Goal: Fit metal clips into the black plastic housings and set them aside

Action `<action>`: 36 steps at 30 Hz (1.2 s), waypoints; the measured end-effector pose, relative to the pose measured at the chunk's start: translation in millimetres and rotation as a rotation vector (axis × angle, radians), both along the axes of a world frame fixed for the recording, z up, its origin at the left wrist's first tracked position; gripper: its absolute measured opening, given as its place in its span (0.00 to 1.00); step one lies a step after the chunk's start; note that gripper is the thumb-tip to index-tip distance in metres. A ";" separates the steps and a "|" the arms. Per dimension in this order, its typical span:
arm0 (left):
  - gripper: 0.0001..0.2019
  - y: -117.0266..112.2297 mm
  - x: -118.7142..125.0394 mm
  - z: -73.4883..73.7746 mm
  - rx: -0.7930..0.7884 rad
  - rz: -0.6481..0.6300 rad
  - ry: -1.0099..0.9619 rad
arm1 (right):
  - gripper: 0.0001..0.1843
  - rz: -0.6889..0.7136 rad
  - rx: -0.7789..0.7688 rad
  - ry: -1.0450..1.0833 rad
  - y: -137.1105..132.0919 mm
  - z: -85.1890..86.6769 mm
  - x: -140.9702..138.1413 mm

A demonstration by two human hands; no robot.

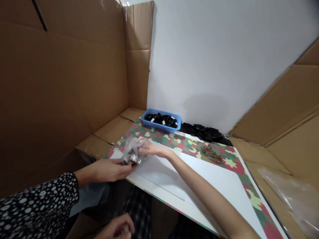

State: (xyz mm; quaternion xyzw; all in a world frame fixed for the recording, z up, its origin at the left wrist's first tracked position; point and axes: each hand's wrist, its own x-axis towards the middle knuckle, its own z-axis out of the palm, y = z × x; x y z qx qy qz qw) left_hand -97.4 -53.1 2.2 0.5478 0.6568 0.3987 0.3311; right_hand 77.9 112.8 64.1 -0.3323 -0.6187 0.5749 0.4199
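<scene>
A clear plastic bag (pixel 133 151) of small, shiny metallic-looking pieces is held over the near left part of the table. My right hand (pixel 148 147) reaches across from the right and grips the bag's upper side; its fingertips are slightly blurred. Another person's hand (pixel 117 170), in a black sleeve with white dots (pixel 40 202), supports the same bag from below and the left. Down by my lap, my left hand (pixel 117 227) is curled closed, with nothing visible in it. White sheets (pixel 211 179) lie on the table under the bag and my right arm.
A blue basket (pixel 161 127) of black pieces with white labels stands at the back. Beside it lies a heap of black pieces (pixel 203 131). Small brownish pieces (pixel 211 154) sit on the camouflage-patterned tabletop (pixel 230 162). Cardboard walls (pixel 74 73) flank both sides; clear plastic (pixel 294 199) lies right.
</scene>
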 end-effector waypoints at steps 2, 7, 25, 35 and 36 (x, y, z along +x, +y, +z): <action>0.19 13.3 -1.3 10.1 0.022 -0.014 -0.012 | 0.15 0.000 -0.009 0.073 -2.6 -16.8 -12.4; 0.20 6.1 5.4 20.6 0.086 -0.064 -0.074 | 0.18 -0.159 -0.051 0.304 -10.1 -35.0 -25.3; 0.42 105.0 42.6 95.9 0.456 -0.060 -0.046 | 0.08 -0.277 -0.339 0.618 -3.3 35.7 55.8; 0.28 144.7 90.7 71.8 0.210 -0.410 -0.596 | 0.11 -0.206 -0.148 0.401 -21.2 89.4 120.0; 0.28 145.0 98.2 72.6 0.202 -0.400 -0.648 | 0.17 -0.216 -0.100 0.361 -22.4 89.7 127.8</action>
